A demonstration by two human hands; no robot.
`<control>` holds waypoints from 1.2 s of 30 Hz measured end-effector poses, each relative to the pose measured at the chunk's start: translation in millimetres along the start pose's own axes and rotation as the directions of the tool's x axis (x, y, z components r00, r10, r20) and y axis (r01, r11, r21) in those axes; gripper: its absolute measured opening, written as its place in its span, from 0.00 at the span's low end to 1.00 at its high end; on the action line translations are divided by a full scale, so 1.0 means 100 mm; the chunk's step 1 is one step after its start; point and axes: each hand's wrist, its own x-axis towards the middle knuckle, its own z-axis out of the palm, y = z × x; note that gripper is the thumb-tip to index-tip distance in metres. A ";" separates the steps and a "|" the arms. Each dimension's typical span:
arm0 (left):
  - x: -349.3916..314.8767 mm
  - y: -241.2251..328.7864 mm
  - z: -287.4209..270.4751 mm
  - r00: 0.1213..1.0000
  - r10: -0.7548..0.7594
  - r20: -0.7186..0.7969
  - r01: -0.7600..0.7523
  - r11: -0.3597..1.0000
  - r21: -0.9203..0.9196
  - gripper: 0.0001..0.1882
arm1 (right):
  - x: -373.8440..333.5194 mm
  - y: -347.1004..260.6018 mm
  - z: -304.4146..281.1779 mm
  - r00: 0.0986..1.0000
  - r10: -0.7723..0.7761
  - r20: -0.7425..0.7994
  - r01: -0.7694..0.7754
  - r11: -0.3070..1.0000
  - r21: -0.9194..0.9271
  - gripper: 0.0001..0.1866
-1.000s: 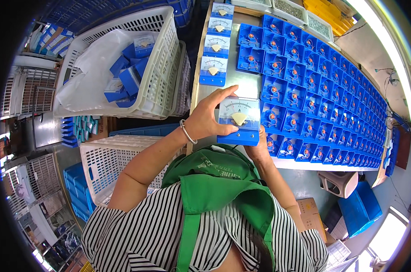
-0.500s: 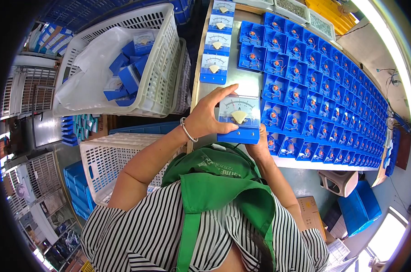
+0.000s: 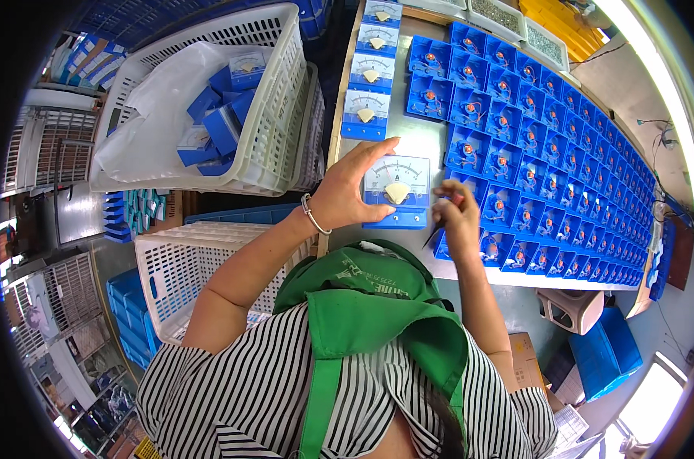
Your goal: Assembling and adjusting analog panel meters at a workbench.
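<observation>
My left hand (image 3: 342, 189) grips an analog dial meter (image 3: 396, 182) by its left side, thumb on the front and fingers along the top edge. The meter has a blue base, a clear front over a white scale, and a cream fan-shaped piece. Just right of it, my right hand (image 3: 460, 226) is closed round a screwdriver (image 3: 457, 198) with a red handle; its dark thin shaft points down and left, apart from the meter. Beyond my left hand, several similar meters (image 3: 366, 115) stand in a column along the table's left edge.
Rows of open blue cases (image 3: 502, 167) with orange-and-copper coils cover the table's right side. A white crate (image 3: 284, 107) at left holds a plastic bag and blue meters. Another white crate (image 3: 167, 264) sits nearer. Small-parts trays (image 3: 543, 43) and a yellow bin (image 3: 565, 27) stand at the far edge.
My right hand has left the meter's lower right corner and moved up and right, with the screwdriver now showing. The meter has shifted slightly left and up in my left hand.
</observation>
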 end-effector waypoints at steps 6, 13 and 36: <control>-0.08 -0.04 0.09 0.999 -0.051 0.016 0.050 0.996 0.069 0.50 | -0.39 -0.75 0.32 0.831 -0.555 0.051 0.551 0.832 0.068 0.15; -0.07 0.02 0.12 0.997 -0.070 0.035 0.068 0.996 0.053 0.50 | -0.44 -0.69 0.42 0.754 -0.632 0.178 0.619 0.775 0.130 0.14; -0.16 -0.13 0.11 0.996 -0.072 0.058 0.069 0.996 0.060 0.50 | -0.53 -0.87 0.33 0.698 -0.483 0.529 0.673 0.694 -0.254 0.21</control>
